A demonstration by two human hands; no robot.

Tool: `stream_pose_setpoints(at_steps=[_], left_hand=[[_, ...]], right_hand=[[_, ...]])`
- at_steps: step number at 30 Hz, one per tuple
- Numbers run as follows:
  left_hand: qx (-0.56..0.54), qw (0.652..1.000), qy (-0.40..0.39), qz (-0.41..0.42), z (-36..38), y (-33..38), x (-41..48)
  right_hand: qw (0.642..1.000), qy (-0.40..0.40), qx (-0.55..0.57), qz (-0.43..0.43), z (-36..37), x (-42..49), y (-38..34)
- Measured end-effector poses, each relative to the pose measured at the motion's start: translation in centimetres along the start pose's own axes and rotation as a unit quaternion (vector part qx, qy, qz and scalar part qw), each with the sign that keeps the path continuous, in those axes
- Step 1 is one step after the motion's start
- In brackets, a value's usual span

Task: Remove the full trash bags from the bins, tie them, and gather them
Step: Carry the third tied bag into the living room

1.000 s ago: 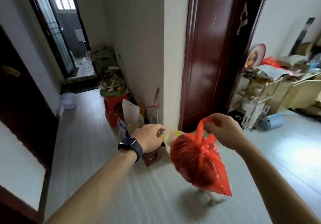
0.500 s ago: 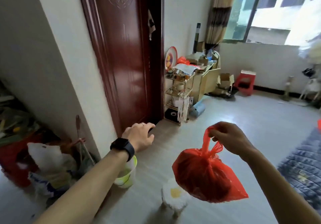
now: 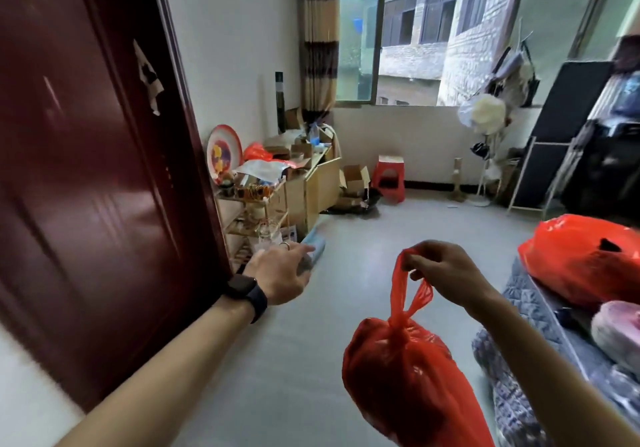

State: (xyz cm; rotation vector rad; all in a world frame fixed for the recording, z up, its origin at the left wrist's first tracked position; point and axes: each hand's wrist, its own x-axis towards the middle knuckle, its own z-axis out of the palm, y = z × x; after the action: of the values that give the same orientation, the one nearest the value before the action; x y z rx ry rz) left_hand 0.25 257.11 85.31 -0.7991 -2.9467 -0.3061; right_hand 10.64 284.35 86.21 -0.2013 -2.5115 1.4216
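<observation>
Head view: the right hand [image 3: 446,273] pinches the handle loops of a knotted, bulging red plastic trash bag [image 3: 408,387], which hangs in mid-air above the grey floor [image 3: 363,231]. The left hand [image 3: 280,273] is stretched forward beside the dark red wooden door [image 3: 86,169], fingers loosely spread, holding nothing. The pinch looks light. The thin loops could slip or tear under the load, spilling rubbish.

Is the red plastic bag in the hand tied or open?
Tied shut: the red plastic bag is cinched into a knot below the handles the right hand pinches.
</observation>
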Motion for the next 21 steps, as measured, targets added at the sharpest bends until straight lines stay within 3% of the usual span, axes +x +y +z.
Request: stream_pose_setpoints(at_steps=[7, 17, 21], left_hand=[[-0.041, 0.999, 0.004, -0.014, -0.2, 3.7, 18.5], [-0.053, 0.997, 0.027, 0.041, 3.0, 7.0, 47.8], [-0.042, 0.997, 0.003, 0.067, 4.8, 9.6, 61.4]], right_hand=[[0.999, 0.031, -0.014, -0.004, -9.9, 15.6, 3.1], [0.995, 0.098, -0.017, 0.024, -19.0, 39.9, 11.9], [0.989, 0.137, -0.006, 0.047, -23.0, 50.4, 15.8]])
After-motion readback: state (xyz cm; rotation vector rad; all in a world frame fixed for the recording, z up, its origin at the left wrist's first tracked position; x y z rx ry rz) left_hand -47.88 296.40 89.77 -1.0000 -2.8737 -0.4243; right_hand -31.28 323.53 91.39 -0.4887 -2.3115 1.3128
